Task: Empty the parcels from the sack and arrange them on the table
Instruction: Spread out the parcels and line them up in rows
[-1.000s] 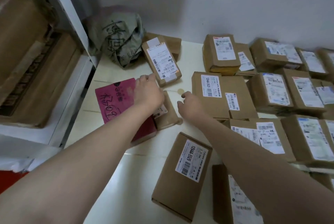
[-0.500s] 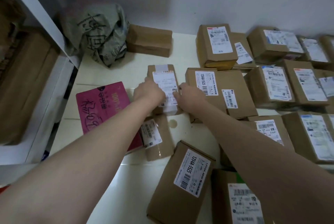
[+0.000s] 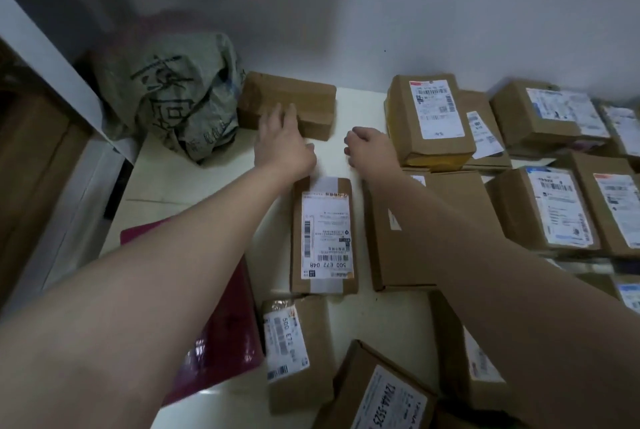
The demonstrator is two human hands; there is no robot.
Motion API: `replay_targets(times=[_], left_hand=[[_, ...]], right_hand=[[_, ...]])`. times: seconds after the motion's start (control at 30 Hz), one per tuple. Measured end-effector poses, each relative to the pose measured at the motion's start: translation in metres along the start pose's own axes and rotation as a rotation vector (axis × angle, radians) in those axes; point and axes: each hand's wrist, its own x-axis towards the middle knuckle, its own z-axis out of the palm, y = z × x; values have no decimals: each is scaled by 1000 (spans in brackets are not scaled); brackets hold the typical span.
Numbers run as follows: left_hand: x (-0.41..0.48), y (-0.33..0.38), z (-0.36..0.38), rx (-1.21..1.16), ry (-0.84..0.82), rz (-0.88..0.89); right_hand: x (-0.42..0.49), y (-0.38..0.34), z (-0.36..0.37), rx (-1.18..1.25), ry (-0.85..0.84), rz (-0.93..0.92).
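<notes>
A crumpled grey-green sack (image 3: 173,99) lies in the back left corner of the white table (image 3: 349,151). Right beside it sits an unlabelled brown parcel (image 3: 311,99). My left hand (image 3: 282,143) reaches out with straight fingers touching that parcel's front side. My right hand (image 3: 370,148) hovers over the bare tabletop a little to the right, fingers loosely curled, holding nothing. A narrow labelled parcel (image 3: 323,234) lies flat just below both hands. A pink flat parcel (image 3: 225,324) is partly hidden under my left forearm.
Several labelled cardboard parcels cover the right side, the nearest a tall box (image 3: 429,117) beside my right hand. More parcels (image 3: 298,349) lie at the near edge. White shelving (image 3: 45,61) with large cartons stands at the left. A wall closes the back.
Both hands let go of the narrow labelled parcel, which now lies flat, and moved toward the back. My left hand now touches the plain brown parcel by the sack.
</notes>
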Motion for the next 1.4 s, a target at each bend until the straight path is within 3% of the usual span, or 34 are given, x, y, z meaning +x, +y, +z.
replay_targets(times=[0.17, 0.23, 0.33, 0.4, 0.5, 0.57, 0.63, 0.7, 0.83, 0.93, 1.03, 1.13, 1.23, 1.33, 1.4], left_hand=[[33, -9, 11, 58, -112, -40], [29, -13, 19, 23, -26, -32], [19, -13, 28, -88, 176, -13], [13, -8, 28, -199, 279, -28], [9, 6, 18, -443, 292, -88], [9, 16, 11, -698, 229, -163], [8, 25, 6, -886, 192, -254], [3, 29, 7, -871, 145, -320], [0, 23, 23, -713, -3, -300], [2, 22, 31, -560, -139, -149], [2, 29, 31, -483, -292, -14], [6, 35, 34, -366, -306, 35], [-2, 29, 33, -332, -121, -27], [-31, 10, 32, -355, -37, -220], [-57, -1, 33, -389, -70, -423]], right_hand=[[52, -9, 12, 223, -102, 187], [57, -13, 22, 252, -191, 243], [59, -12, 30, 280, -195, 240], [52, -9, 26, 331, -171, 174], [39, -5, 6, 340, -14, -4], [26, -4, -9, 121, 152, -284], [16, 3, -20, -258, 245, -610], [5, 13, -24, -558, 203, -737], [-1, 41, -24, -781, 34, -721], [2, 49, -23, -873, -32, -693], [7, 52, -24, -915, 33, -697], [9, 54, -30, -898, 47, -671], [-1, 58, -32, -802, 94, -688], [-29, 57, -29, -648, 228, -669], [-54, 58, -27, -622, 131, -694]])
